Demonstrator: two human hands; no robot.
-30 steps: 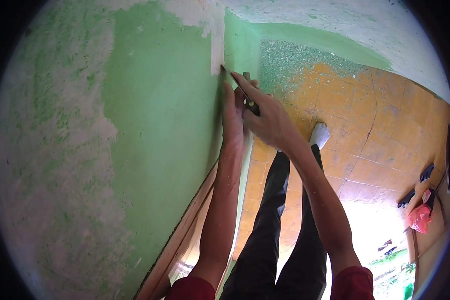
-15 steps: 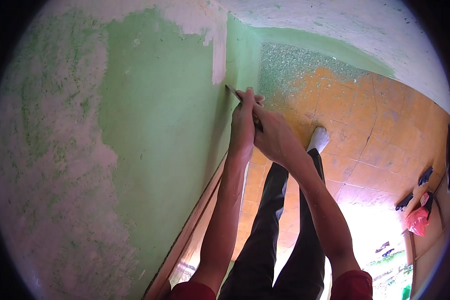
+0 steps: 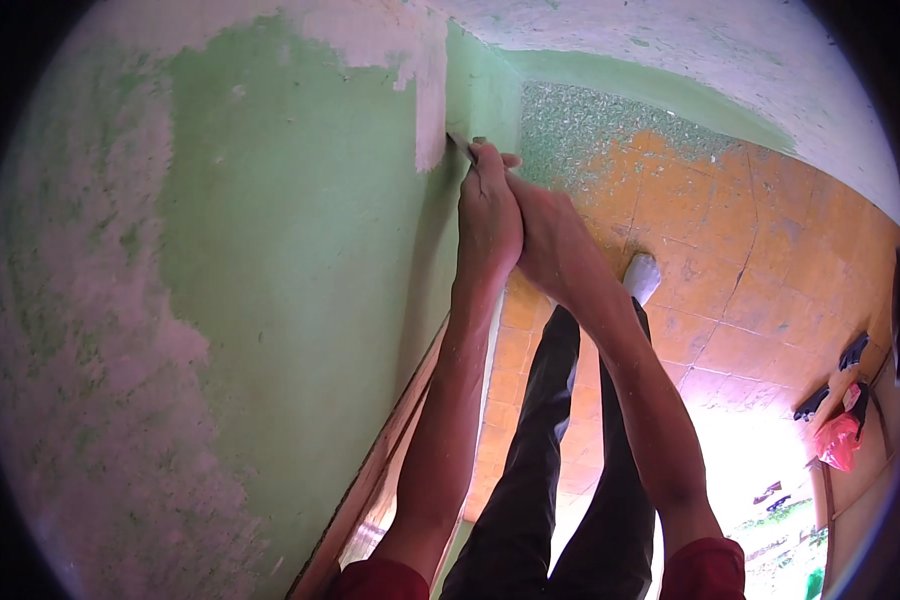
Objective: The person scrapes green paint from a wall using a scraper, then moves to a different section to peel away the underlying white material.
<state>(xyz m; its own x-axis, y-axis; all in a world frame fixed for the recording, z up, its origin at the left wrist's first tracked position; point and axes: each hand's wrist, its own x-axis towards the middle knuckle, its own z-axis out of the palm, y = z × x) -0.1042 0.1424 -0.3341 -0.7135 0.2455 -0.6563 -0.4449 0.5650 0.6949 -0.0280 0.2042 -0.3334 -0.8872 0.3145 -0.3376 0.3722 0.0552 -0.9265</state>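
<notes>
My left hand (image 3: 488, 215) and my right hand (image 3: 550, 232) are pressed together, closed around a scraper (image 3: 458, 145). Only its thin blade shows, pointing up and to the left; the handle is hidden inside my hands. The blade's tip meets the green painted wall (image 3: 290, 220) near the corner, at the right edge of a narrow bare strip (image 3: 431, 115). Pale patches where the green paint is off cover the wall's left side and top.
Paint flakes (image 3: 580, 130) litter the orange tiled floor (image 3: 710, 250) by the corner. My socked foot (image 3: 642, 276) stands below. A wooden frame (image 3: 370, 470) edges the wall at lower left. A red plastic bag (image 3: 837, 442) and dark items lie at far right.
Both hands have moved up along the wall with the scraper, bringing its blade beside the bare strip. My view has shifted slightly.
</notes>
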